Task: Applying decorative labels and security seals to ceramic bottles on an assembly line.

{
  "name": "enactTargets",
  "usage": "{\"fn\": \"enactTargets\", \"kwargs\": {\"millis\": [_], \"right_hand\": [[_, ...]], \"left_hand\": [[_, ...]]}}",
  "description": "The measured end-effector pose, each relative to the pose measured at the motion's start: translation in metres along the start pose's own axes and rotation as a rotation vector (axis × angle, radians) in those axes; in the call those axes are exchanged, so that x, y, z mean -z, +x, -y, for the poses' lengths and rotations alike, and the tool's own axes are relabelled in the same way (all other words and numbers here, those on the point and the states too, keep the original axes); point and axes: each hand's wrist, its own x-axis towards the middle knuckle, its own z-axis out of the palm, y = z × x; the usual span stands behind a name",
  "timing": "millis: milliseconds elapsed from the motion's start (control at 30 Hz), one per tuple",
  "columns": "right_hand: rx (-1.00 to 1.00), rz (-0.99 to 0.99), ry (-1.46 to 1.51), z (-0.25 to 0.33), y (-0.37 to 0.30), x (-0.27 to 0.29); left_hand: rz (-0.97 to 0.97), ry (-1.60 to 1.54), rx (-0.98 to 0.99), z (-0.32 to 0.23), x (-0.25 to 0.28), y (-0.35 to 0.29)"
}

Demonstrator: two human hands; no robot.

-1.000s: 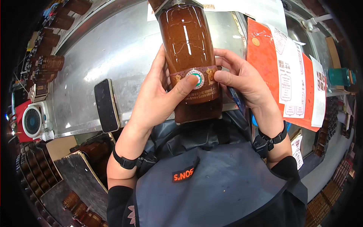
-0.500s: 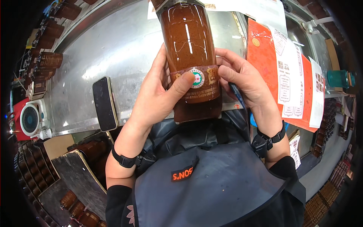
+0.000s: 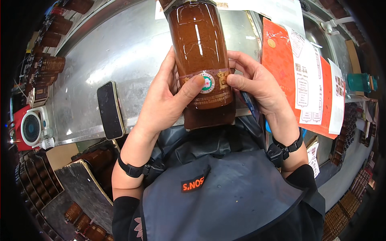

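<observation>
A: Largest item?
B: Metal surface (image 3: 132, 48); next, the dark apron (image 3: 225, 188) on its near side. Red sheets (image 3: 274, 60) lay to the right, well apart from the bottle (image 3: 197, 38).

A: Bottle position?
B: Between the two hands, base toward the apron, top pointing away. Whatever bore its weight could not be told. Hardly shifted over the last second.

A: Hands?
B: Left hand (image 3: 167, 98) was clamped round the bottle's left side, thumb across the front. Right hand (image 3: 263, 90) was closed on the right side, fingers partly hidden. Phone (image 3: 109, 110) lay beyond the left forearm, untouched.

A: Smaller items?
B: Label (image 3: 213, 98), wrapped on the bottle's lower part. A slim dark blue object (image 3: 251, 104) at the right palm, kind unclear.

A: Change noted?
B: Left thumb had slid leftward, baring most of the round badge (image 3: 207, 82). Right thumb, briefly drawn aside, was back at the label.

A: Meaning?
B: Judged: touch on the label was being adjusted, not ended; the grip seemed steady.
</observation>
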Motion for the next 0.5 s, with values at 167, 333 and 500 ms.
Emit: {"fn": "enactTargets", "kwargs": {"millis": [167, 333, 500], "right_hand": [[-0.079, -0.089, -0.088, 0.010, -0.008, -0.002], [-0.050, -0.081, -0.147, 0.015, -0.017, 0.003], [-0.076, -0.078, -0.139, 0.016, -0.018, 0.005]], "left_hand": [[-0.033, 0.016, 0.028, 0.003, 0.005, -0.003], [-0.105, 0.019, -0.006, 0.002, 0.002, -0.003], [-0.196, 0.303, -0.153, 0.002, -0.003, -0.005]]}}
